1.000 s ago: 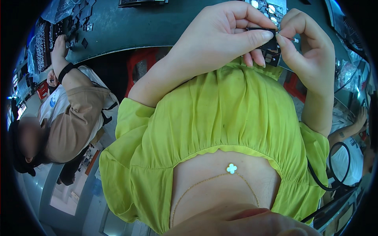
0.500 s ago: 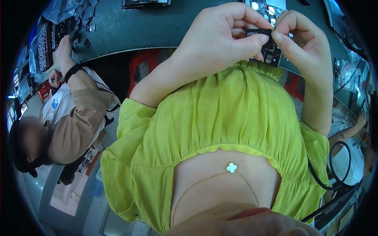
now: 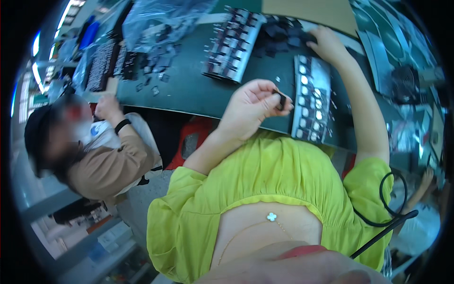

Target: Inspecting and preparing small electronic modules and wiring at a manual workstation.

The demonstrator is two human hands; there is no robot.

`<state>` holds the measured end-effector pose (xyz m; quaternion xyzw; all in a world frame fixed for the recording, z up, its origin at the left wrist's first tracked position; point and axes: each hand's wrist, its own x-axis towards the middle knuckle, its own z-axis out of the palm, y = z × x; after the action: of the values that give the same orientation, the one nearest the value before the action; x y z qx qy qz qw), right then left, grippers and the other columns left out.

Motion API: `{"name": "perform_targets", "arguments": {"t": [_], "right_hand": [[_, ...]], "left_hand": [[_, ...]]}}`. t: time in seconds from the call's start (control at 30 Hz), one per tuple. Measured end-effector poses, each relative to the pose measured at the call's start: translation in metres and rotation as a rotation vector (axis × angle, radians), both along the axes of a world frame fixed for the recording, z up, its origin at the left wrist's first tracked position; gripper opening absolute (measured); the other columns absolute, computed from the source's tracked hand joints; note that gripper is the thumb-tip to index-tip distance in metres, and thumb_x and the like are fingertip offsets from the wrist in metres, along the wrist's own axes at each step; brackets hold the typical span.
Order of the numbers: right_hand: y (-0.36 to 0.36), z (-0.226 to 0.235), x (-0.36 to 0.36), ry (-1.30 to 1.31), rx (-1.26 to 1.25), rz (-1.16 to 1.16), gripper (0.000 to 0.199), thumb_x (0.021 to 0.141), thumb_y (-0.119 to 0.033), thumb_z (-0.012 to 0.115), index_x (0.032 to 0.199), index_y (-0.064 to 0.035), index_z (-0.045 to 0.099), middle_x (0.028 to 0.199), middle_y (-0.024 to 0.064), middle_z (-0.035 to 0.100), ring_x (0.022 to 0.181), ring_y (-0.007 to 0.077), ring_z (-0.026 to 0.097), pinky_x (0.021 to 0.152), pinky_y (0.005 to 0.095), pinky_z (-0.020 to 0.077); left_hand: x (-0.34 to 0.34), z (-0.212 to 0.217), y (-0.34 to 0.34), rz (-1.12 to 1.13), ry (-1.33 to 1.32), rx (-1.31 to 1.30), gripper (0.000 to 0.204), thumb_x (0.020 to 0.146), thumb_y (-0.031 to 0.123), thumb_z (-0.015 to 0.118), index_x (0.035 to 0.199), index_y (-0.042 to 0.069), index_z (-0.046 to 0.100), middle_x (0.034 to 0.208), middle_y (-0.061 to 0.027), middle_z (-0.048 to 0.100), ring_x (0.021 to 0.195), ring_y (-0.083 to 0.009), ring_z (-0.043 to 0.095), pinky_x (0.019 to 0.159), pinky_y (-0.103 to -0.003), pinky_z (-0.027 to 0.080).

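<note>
My left hand [image 3: 255, 106], just above the front edge of the table, pinches a small flat black piece [image 3: 281, 100] between thumb and fingers. My right hand [image 3: 328, 46] is stretched far forward, its thumb and forefinger apart at the right edge of a pile of thin black squares [image 3: 276, 37]; its other fingers are partly hidden. Between my forearms lies a silvery tray [image 3: 298, 102] carrying rows of small circuit boards with pale square parts and short wires. A similar board-filled tray [image 3: 234, 45] sits farther off to the left.
A clear plastic bag [image 3: 163, 21] and scattered black pieces [image 3: 161, 61] lie at the left back. A brown cardboard sheet [image 3: 312, 12] is at the far edge. A dark device [image 3: 406, 84] with cables stands right. A co-worker's hand [image 3: 109, 108] rests at the table's left.
My hands have come apart from the black part they both held. The right has moved forward to the black squares; the left keeps a black piece. The view now takes in more table.
</note>
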<state>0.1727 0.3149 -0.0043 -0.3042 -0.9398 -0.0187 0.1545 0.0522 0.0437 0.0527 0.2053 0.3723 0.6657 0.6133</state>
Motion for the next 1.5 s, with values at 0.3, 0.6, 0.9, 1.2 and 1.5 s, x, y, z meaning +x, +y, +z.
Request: {"name": "perform_targets", "arguments": {"t": [0.3,0.6,0.9,1.2,1.5], "right_hand": [[-0.01,0.028,0.011,0.058,-0.18,0.14,0.02,0.082,-0.009,0.051,0.093,0.0027,0.062,0.085,0.0167,0.061,0.074,0.0323,0.057,0.071,0.0366,0.0457],[-0.101,0.062,0.005,0.481,-0.157,0.144,0.02,0.081,0.002,0.051,0.099,0.0012,0.058,0.086,0.0102,0.061,0.074,0.0229,0.058,0.066,0.0288,0.0461],[-0.166,0.082,0.034,0.373,-0.348,0.292,0.046,0.067,0.009,0.063,0.112,-0.0004,0.056,0.086,0.0106,0.055,0.071,0.0223,0.051,0.065,0.0291,0.0446],[-0.163,0.079,0.043,0.45,-0.246,0.368,0.043,0.064,0.002,0.071,0.106,-0.0032,0.062,0.099,0.0094,0.055,0.081,0.0204,0.053,0.069,0.0266,0.046],[-0.164,0.078,0.058,0.53,-0.25,0.377,0.043,0.066,0.001,0.07,0.108,-0.0038,0.062,0.101,0.0091,0.056,0.084,0.0203,0.055,0.071,0.0262,0.0481]], "left_hand": [[-0.01,-0.002,-0.002,0.018,-0.168,-0.019,0.016,0.084,-0.001,0.055,0.097,-0.002,0.046,0.088,-0.0172,0.058,0.077,-0.0241,0.062,0.068,-0.031,0.054],[-0.001,-0.026,0.015,0.098,-0.049,0.098,0.013,0.084,-0.001,0.055,0.096,-0.001,0.049,0.09,-0.0115,0.06,0.075,-0.0153,0.059,0.07,-0.024,0.051],[0.012,-0.021,0.026,-0.025,-0.102,0.126,0.016,0.084,0.004,0.059,0.098,-0.002,0.055,0.091,-0.009,0.061,0.076,-0.0123,0.058,0.069,-0.022,0.05],[0.0,-0.012,0.017,-0.1,-0.241,0.094,0.018,0.085,0.003,0.055,0.102,-0.004,0.054,0.093,-0.0133,0.061,0.081,-0.0152,0.061,0.072,-0.024,0.053],[0.014,-0.027,0.026,-0.005,-0.185,0.054,0.019,0.086,0.003,0.055,0.104,-0.005,0.054,0.093,-0.0138,0.061,0.08,-0.0172,0.062,0.072,-0.027,0.055]]}}
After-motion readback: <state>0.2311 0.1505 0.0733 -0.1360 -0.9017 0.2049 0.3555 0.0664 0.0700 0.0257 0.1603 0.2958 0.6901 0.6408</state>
